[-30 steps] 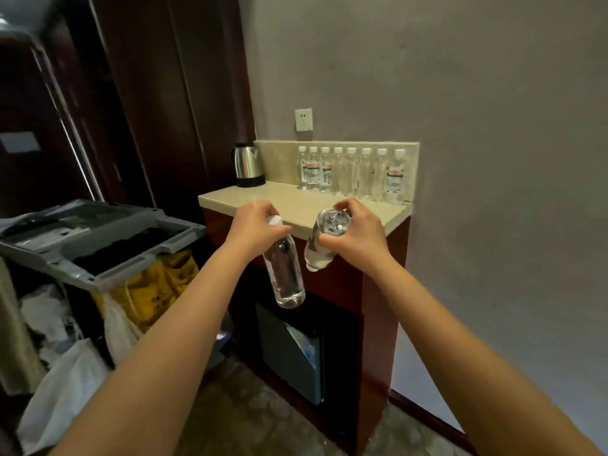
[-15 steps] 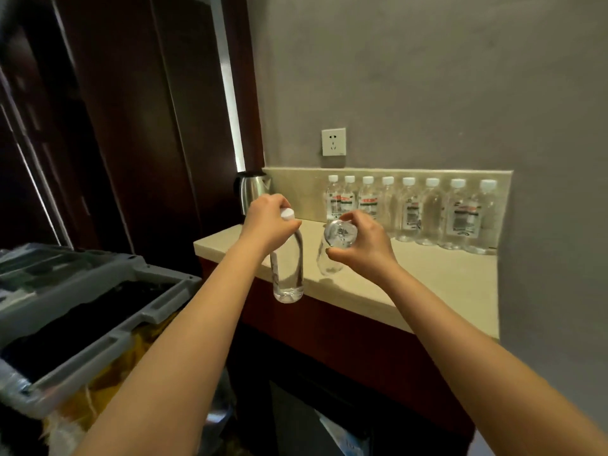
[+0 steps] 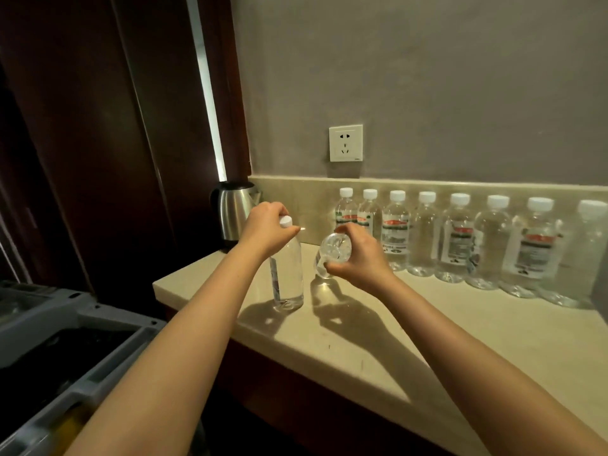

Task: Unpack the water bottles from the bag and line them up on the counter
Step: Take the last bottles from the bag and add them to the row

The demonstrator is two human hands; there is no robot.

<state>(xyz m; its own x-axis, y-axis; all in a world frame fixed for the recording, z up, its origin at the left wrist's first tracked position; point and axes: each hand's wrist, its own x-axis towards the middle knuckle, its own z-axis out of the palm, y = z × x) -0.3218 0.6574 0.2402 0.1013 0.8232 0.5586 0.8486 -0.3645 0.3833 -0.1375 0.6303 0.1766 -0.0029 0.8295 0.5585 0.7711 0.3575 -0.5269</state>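
Observation:
My left hand (image 3: 268, 228) grips the neck of a clear water bottle (image 3: 289, 274) that stands upright, its base at or just above the beige counter (image 3: 378, 340). My right hand (image 3: 358, 255) holds a second clear bottle (image 3: 332, 255) tipped over, its bottom facing me, above the counter. A row of several white-capped bottles (image 3: 457, 241) stands along the backsplash, to the right of both hands. The bag is out of sight.
A steel kettle (image 3: 233, 212) stands in the counter's back left corner. A wall socket (image 3: 345, 143) sits above the row. A grey cart top (image 3: 82, 350) lies at lower left, beside the counter edge. Dark wood panels fill the left.
Both hands have moved forward over the counter with their bottles. The left bottle has come down to the counter surface. The view has closed in on the counter.

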